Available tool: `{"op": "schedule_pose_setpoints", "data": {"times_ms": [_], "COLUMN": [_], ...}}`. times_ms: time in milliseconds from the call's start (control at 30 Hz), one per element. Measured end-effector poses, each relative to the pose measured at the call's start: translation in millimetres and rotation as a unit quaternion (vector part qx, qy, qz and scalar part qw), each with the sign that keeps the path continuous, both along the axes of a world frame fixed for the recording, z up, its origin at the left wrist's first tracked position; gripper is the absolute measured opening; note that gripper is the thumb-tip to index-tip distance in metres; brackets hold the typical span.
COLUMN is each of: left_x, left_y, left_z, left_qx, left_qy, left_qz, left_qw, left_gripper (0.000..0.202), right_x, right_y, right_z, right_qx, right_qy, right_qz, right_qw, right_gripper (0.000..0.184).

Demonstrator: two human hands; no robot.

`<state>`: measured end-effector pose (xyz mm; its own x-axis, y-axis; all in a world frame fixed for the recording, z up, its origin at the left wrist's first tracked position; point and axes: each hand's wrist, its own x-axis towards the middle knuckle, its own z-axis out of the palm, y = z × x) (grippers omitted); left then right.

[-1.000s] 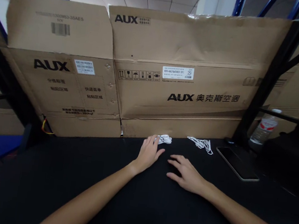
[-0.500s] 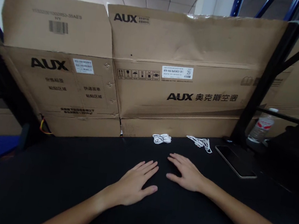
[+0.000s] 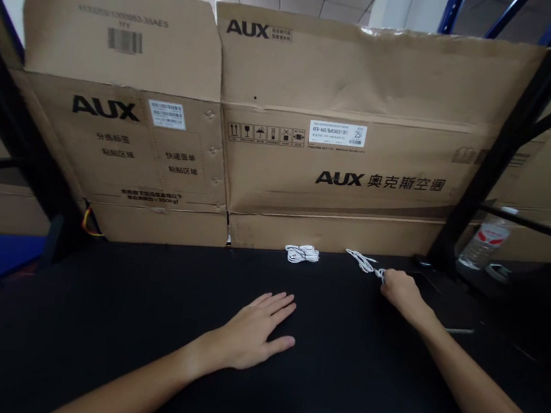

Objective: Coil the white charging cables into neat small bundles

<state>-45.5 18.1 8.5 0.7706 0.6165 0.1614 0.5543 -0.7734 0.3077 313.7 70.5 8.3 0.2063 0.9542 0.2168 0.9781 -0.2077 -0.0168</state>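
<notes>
right hand [image 3: 401,292] at the white cable [image 3: 366,263], left hand [image 3: 253,331] spread on the black tabletop [image 3: 333,388]

your right hand curls narrow, fingertips [image 3: 386,276] at the cable's near end; a firm hold can't be told, so keep them close on the strands. your left lies wide and flat, the coiled white cable [image 3: 302,254] ahead of it, between your hands.

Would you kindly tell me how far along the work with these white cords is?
Little looks done: the loose white cord and coiled white cord lie at the far edge of the black table. In hand: the right hand is at the loose cord's end; grip unclear. Left: the coiled cord, untouched, while the left hand rests flat.
</notes>
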Motion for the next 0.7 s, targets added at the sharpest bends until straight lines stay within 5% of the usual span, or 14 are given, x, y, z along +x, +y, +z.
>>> {"op": "schedule_pose_setpoints", "data": {"times_ms": [167,267,367,500,700], "left_x": [-0.9,-0.1,-2.8,-13.0,-15.2], "left_y": [-1.3,0.9,8.9,22.8,28.9], "left_z": [-5.2,-8.8,-12.2,-12.7,-4.2], "left_qx": [0.002,0.009,0.027,0.024,-0.018], "left_qy": [-0.016,-0.011,-0.018,0.004,-0.032], "left_qz": [0.047,0.102,0.136,0.128,0.058], "left_qw": [0.999,0.995,0.99,0.991,0.998], "left_gripper": [0.066,0.08,0.094,0.086,0.072], "right_x": [-32.2,-63.4,-87.4,-95.7,-99.7], "right_y": [-19.8,-34.6,-45.7,-48.5,-40.2], "right_z": [15.9,14.1,5.9,-8.4,-22.9], "right_qx": [0.046,0.085,0.058,-0.019,-0.028], "right_qy": [0.05,0.262,0.308,0.272,0.202], "right_qz": [0.085,0.299,0.433,0.449,0.412], "right_qw": [0.994,0.914,0.845,0.851,0.888], "right_gripper": [0.016,0.023,0.033,0.072,0.078]}}
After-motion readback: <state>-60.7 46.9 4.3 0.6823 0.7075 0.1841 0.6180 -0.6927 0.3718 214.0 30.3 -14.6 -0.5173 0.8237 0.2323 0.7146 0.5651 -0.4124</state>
